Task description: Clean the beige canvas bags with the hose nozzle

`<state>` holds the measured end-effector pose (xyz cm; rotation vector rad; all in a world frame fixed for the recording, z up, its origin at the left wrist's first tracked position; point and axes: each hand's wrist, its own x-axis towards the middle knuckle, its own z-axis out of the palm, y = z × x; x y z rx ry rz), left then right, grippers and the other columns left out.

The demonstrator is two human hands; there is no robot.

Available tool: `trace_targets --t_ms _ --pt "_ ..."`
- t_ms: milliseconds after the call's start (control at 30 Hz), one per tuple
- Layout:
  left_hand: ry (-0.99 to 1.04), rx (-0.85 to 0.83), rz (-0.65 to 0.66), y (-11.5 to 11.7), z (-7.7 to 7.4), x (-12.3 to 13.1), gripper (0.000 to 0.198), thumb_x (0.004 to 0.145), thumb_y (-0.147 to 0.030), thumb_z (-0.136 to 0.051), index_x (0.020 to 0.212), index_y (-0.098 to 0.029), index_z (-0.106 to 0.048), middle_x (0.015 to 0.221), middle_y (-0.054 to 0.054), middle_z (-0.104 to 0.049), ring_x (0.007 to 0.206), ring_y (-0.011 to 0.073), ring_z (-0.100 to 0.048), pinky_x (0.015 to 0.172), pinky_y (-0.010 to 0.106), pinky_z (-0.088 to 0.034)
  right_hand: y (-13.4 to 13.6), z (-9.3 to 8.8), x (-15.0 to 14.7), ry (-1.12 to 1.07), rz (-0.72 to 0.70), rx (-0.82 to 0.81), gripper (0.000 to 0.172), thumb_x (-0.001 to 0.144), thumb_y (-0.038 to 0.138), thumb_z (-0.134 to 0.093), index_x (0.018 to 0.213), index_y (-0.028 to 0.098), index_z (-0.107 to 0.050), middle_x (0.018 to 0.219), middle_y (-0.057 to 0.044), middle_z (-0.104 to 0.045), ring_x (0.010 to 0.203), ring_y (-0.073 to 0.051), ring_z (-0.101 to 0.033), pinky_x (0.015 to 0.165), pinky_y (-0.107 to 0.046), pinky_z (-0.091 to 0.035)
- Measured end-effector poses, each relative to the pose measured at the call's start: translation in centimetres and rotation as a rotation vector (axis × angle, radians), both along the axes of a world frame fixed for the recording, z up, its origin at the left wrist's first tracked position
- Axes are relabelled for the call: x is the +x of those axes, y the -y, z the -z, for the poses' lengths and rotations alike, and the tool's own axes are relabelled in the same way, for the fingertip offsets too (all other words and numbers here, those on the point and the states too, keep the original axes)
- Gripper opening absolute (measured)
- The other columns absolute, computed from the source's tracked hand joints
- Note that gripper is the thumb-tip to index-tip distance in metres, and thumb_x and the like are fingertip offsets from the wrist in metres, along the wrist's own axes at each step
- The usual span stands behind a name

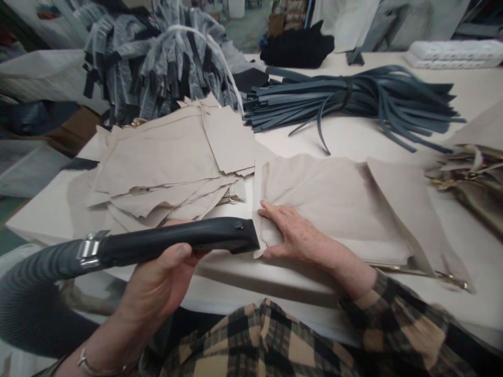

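Note:
My left hand [167,283] is wrapped round a black suction nozzle [176,240], fixed by a metal clamp [89,250] to a ribbed grey hose [23,293]. The nozzle's tip points right, close to the left edge of a beige sewn fabric piece [322,199]. On that edge rests my right hand [296,233], its thumb and fingers apart. A beige flap [408,204] extends from the piece's right side, with brass-coloured hardware [451,280] at its lower corner. Whether the nozzle touches the cloth, I cannot tell.
Left of the cloth lies a pile of similar beige pieces [165,152]. Behind it are plastic-wrapped straps [157,57] and a tied bundle of dark blue-grey strips [346,99]. Olive pieces with brass-coloured hardware [479,178] lie at the right. The table edge [228,288] runs before me.

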<state>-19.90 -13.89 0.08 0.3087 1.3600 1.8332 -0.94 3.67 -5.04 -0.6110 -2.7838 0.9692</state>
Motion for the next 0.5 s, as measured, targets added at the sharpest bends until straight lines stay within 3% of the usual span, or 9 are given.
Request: trace_targets --t_ms 200,367,500 --pt "-0.003 0.059 0.123 -1.6 1.8 1.4 0.028 0.063 -0.028 -0.087 0.089 -0.025 -0.077 0.088 0.002 -0.075 0.091 0.0236 -0.069 0.085 0.037 -0.059 0.3 -0.1 0.1 0.013 0.035 0.004 0.110 0.064 0.048 -0.085 0.154 0.013 -0.031 0.145 -0.019 -0.051 0.135 -0.033 -0.045 0.113 -0.049 -0.037" --pt "0.038 0.037 0.058 0.0 2.2 -0.7 0.032 0.061 -0.030 -0.088 0.091 -0.024 -0.077 0.090 0.005 -0.076 0.090 0.0245 -0.070 0.082 0.034 -0.059 0.5 -0.5 0.3 0.123 0.010 0.031 0.099 0.070 0.051 -0.081 0.151 0.014 -0.038 0.153 -0.019 -0.042 0.141 -0.034 -0.038 0.118 -0.051 -0.030" --pt "0.087 0.117 -0.066 -0.6 1.0 -2.2 0.030 0.060 -0.027 -0.089 0.087 -0.027 -0.076 0.087 0.001 -0.077 0.087 0.0240 -0.071 0.079 0.037 -0.062 1.7 -2.7 0.8 0.182 -0.087 0.034 0.080 0.080 0.053 -0.074 0.147 0.017 -0.047 0.152 -0.014 -0.045 0.144 -0.034 -0.033 0.120 -0.052 -0.026"
